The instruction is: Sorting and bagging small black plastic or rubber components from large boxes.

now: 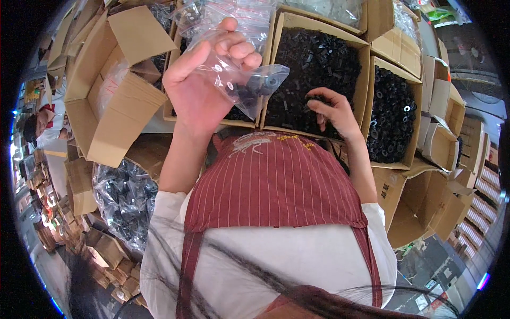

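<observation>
Grasped in the raised left hand (199, 103): small clear plastic bag (245, 97), slanting across the palm, dark round pieces inside. Placed low over an open brown cardboard box (365, 69) of small black parts (313, 56): right hand (337, 114), fingers bent, hold on any part impossible to tell. Just beside, to the right: narrower brown cardboard box (418, 101) of black rings (390, 125).

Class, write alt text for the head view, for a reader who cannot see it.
A person's left hand holds up a clear plastic bag with small parts inside, while the right hand is over a cardboard box of small black pieces.
</observation>
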The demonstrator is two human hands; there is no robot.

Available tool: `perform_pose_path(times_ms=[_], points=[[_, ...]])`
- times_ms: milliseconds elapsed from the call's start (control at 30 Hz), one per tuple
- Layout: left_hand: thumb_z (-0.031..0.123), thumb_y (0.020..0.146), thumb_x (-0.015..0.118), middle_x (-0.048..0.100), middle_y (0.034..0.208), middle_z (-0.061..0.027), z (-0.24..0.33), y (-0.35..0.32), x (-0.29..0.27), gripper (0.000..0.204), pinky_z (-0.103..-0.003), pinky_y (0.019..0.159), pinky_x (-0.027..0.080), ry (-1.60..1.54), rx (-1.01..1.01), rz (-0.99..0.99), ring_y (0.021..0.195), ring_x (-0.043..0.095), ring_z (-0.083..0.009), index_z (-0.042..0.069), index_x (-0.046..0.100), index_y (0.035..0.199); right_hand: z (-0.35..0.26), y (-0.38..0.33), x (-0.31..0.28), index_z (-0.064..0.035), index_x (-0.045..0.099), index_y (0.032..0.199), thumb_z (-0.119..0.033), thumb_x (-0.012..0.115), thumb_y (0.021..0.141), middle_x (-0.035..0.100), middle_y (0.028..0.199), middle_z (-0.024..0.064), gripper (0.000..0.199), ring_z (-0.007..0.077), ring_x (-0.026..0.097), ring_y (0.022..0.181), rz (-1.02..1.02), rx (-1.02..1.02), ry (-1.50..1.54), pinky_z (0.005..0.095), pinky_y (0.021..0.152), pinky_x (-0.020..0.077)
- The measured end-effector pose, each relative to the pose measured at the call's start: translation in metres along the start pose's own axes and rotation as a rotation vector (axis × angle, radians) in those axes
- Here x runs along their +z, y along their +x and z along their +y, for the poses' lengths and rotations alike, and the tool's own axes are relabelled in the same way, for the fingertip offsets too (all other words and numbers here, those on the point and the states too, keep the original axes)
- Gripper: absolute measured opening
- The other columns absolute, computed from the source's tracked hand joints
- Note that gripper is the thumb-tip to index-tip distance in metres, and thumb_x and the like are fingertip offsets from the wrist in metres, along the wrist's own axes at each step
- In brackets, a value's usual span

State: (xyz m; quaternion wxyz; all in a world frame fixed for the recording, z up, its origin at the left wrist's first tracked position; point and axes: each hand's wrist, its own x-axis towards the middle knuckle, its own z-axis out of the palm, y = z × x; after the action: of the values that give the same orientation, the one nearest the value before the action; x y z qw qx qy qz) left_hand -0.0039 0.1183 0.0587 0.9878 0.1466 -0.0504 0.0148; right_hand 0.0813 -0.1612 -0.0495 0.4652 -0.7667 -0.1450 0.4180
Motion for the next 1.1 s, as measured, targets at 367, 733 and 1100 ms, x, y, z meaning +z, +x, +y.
perform_pose_path(times_ms=[367, 733, 1100], points=[[0.012, 0.090, 0.057, 0.052, 0.097, -0.0074, -0.026, -0.004, -0.012, 0.045, -0.039, 0.096, 0.042, 0.546, -0.017, 0.317, 0.099, 0.052, -0.0234, -0.009, 0.049, 0.129, -0.019, -0.018, -0.007, 0.0088, 0.046, 0.138, -0.042, 0.045, 0.105, 0.051, 0.137, 0.0298, 0.061, 0.0418, 0.051, 0.129, -0.114, -0.137, 1.455, 0.0471, 0.110, 0.0459], [0.000, 0.087, 0.067, 0.064, 0.102, -0.0074, -0.065, -0.005, -0.029, 0.039, -0.031, 0.092, 0.048, 1.144, -0.089, 0.251, 0.102, 0.062, -0.0174, 0.000, 0.055, 0.124, -0.049, -0.036, -0.008, 0.0096, 0.033, 0.147, -0.012, 0.055, 0.092, 0.043, 0.146, 0.0307, 0.063, 0.0405, 0.042, 0.138, -0.274, -0.348, 1.316, 0.0444, 0.120, 0.0315], [-0.005, 0.085, 0.065, 0.060, 0.114, -0.0064, -0.094, -0.004, -0.042, 0.041, -0.029, 0.093, 0.047, 1.143, -0.297, -0.009, 0.106, 0.059, -0.0141, 0.001, 0.052, 0.123, -0.080, -0.063, -0.006, 0.0105, 0.042, 0.143, 0.000, 0.048, 0.082, 0.068, 0.103, 0.0297, 0.062, 0.0323, 0.073, 0.081, -0.143, -0.226, 0.976, 0.0355, 0.074, 0.0607]])
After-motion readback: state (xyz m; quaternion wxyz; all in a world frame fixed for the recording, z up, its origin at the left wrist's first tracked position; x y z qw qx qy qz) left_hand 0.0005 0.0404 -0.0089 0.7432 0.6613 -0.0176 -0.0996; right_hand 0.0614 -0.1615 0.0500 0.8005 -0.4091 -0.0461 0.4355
